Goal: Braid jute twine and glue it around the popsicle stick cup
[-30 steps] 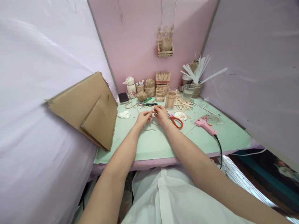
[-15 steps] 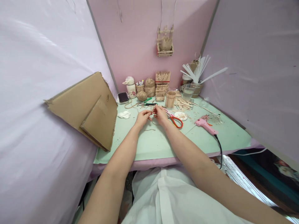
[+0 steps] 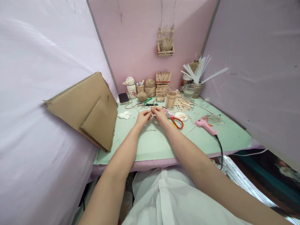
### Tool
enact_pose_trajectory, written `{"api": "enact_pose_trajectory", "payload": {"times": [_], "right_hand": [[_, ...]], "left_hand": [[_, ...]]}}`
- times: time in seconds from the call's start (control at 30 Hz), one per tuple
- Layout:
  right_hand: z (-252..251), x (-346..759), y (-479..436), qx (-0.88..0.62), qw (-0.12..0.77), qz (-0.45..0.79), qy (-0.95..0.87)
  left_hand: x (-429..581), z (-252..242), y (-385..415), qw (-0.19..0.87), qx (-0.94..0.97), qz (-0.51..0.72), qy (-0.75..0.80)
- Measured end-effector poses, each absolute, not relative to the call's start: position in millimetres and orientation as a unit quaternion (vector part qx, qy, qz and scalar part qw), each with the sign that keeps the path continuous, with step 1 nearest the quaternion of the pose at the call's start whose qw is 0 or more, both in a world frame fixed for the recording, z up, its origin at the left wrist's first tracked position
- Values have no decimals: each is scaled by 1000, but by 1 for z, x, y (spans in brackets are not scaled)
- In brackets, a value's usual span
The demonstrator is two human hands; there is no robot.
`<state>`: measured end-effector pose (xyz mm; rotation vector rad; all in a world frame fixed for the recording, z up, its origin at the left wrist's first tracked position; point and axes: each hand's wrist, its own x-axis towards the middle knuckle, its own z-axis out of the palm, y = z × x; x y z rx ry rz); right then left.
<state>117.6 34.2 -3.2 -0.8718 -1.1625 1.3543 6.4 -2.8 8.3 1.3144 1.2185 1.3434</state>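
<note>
My left hand [image 3: 143, 118] and my right hand [image 3: 160, 115] meet above the middle of the table, fingertips pinched close together. Between them is a thin piece of twine, mostly hidden by the fingers. Just right of my right hand lie red-handled scissors [image 3: 177, 122], partly behind it. A short cut strand of twine [image 3: 150, 130] rests on the table below the hands. Beyond the fingers are pliers with dark and green handles [image 3: 152, 104]. A ball of twine [image 3: 142, 96] sits further back, and a round cup made of wooden sticks [image 3: 171, 100] stands behind my right hand.
A pink glue gun [image 3: 206, 126] lies at the right, its cord running over the front edge. Loose wooden sticks [image 3: 184, 104] and a small white dish [image 3: 181, 116] are behind the scissors. Cardboard [image 3: 93, 112] leans at the left. A water cup [image 3: 189, 92] stands at the back right.
My right hand has shifted slightly left and down, its fingers folding closer to my left fingertips. The twine loop that showed below the hands is less visible. The table things have stayed put.
</note>
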Motion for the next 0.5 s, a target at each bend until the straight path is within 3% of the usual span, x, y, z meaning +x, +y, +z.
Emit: {"api": "enact_pose_trajectory", "payload": {"times": [0.5], "right_hand": [[-9, 122, 45, -444, 620, 479, -434]], "left_hand": [[9, 12, -8, 474, 554, 505, 462]]}}
